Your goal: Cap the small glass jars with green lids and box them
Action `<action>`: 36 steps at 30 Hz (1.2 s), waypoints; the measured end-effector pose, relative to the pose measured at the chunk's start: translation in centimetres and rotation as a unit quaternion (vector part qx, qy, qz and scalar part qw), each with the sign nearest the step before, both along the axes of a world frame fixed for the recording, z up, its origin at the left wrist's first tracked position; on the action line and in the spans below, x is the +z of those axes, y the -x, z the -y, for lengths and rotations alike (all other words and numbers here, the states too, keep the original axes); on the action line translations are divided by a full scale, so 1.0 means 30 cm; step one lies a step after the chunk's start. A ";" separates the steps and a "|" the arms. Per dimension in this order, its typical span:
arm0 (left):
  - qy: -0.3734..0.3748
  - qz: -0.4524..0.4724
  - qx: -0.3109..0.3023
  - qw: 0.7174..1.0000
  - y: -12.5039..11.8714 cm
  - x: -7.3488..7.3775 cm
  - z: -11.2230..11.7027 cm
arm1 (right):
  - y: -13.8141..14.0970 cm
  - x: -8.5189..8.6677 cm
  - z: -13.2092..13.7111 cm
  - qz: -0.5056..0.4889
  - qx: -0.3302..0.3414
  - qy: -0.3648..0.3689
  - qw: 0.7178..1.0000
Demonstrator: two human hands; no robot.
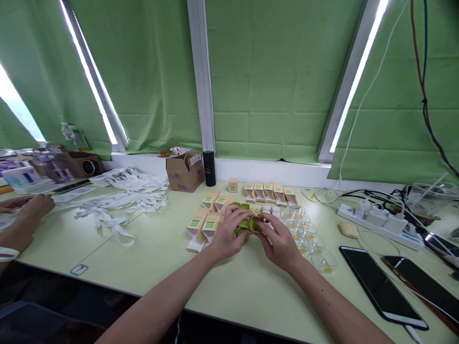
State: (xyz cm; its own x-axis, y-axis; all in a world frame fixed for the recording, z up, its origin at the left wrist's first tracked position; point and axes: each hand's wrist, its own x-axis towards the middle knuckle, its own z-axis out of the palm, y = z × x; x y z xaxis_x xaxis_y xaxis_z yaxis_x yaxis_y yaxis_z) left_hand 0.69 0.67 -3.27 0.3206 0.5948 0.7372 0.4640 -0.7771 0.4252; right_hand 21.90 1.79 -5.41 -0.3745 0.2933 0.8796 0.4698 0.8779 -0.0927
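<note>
L hand (pixel 227 232) & R hand (pixel 282 242) both grasping olive-green plastic piece (pixel 257 223) betw. fingertips, over tbl (pixel 161 267). Clear plastic cups (pixel 323 261) w/ yellowish discs just R of R hand; open kraft boxes (pixel 195 225) nr L hand. Further back: kraft box row (pixel 278 192), cardboard carton (pixel 181 174), blk tumbler (pixel 209 168), grn blinds (pixel 283 81).
</note>
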 end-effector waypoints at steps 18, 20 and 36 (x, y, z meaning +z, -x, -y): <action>-0.027 0.003 0.010 1.000 0.005 -0.014 -0.006 | 0.003 0.001 -0.001 -0.018 0.015 0.000 1.000; -0.023 0.004 0.014 1.000 0.003 -0.014 -0.007 | 0.005 0.005 0.000 -0.018 0.019 -0.001 1.000; -0.046 0.009 0.014 0.999 -0.003 -0.010 -0.005 | 0.010 0.002 0.000 -0.011 0.019 0.003 1.000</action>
